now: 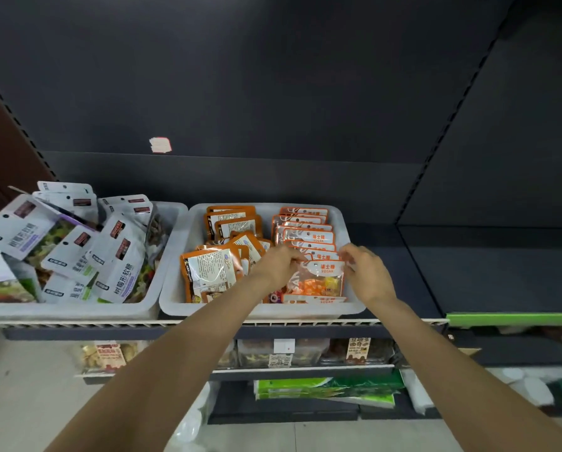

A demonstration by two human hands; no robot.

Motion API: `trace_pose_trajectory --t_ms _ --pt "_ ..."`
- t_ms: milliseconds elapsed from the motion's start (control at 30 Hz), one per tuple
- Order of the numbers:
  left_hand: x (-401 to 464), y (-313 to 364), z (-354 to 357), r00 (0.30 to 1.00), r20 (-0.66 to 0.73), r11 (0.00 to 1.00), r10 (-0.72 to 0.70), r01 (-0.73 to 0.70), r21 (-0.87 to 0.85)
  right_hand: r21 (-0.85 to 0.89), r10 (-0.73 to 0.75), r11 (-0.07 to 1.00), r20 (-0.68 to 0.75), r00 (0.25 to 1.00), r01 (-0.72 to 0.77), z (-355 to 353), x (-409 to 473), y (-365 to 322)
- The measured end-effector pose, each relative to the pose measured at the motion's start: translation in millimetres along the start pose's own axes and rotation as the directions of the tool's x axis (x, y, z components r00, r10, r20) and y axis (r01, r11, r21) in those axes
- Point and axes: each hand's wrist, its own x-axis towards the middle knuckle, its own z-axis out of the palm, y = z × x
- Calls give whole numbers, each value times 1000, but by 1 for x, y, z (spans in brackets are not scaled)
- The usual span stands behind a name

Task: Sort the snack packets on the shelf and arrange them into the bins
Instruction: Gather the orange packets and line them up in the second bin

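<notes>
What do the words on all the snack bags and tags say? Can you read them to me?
"SUGAR": on the orange packet both hands hold, and on the orange packets behind it; the bigger characters above it are too blurred.
"树莓形软糖": on a white packet in the left bin.
Back labels of the orange packets on the left: too small.
Tags on the lower shelf: too blurred.

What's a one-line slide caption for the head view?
Both hands, left hand and right hand, hold an orange candy packet upright in the right-side bin.
</notes>
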Motion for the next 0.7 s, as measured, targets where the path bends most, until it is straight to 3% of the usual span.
trace_pose_trajectory --t_ms 100,200,300,467,567,700 --pt "-4 -9 -1 999 -10 995 45 -44 89 -74 -98 992 57 994 102 1 0 -1" --pt "-7 -24 1 996 -75 995 -44 50 86 -144 -79 985 85 993 90 4 -4 5" --pt "-5 -31 3 995 45 990 -92 86 111 -232 -109 963 117 987 134 7 -7 6" --pt "9 -12 1 993 -110 989 -42 26 -143 -322 -151 927 143 978 191 2 1 0" --pt "19 8 0 998 -45 965 41 -51 -256 -334 -124 927 163 979 173 2 5 -4" --pt "23 -2 1 999 6 970 33 -31 -241 -325 -53 938 216 975 123 7 9 -11"
